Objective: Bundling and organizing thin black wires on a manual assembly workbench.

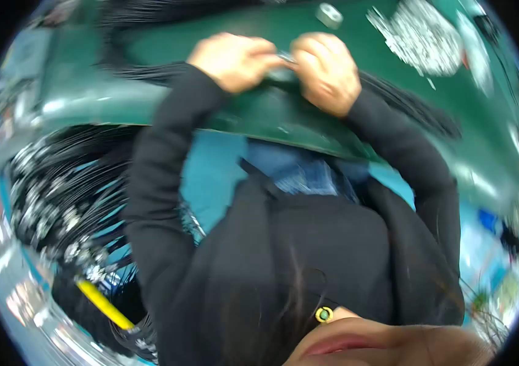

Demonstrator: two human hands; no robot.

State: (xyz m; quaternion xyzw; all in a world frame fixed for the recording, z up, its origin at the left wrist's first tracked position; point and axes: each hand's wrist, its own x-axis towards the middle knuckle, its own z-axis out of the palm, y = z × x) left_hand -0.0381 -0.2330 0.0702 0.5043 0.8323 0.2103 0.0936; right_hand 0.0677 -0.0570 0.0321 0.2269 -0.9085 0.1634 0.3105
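My left hand [234, 61] and my right hand [328, 73] meet above the near part of the green table [168, 110]. Thumbs and fingertips of both are closed around a small silvery piece [285, 58], blurred and partly covered by the fingers. Its exact kind cannot be made out. To the left, a bundle of thin black cables [140, 72] runs toward my left wrist. Another dark cable bundle [415, 107] lies on the table past my right wrist. Whether either bundle joins the silvery piece is hidden by my hands.
A pile of small silvery pieces [427, 39] lies at the far right, beside a clear plastic bag [474, 55]. A small white roll [330, 16] stands beyond my right hand. Below the table at left hang many black cables [76, 189] with silvery ends, near a yellow strip [105, 305].
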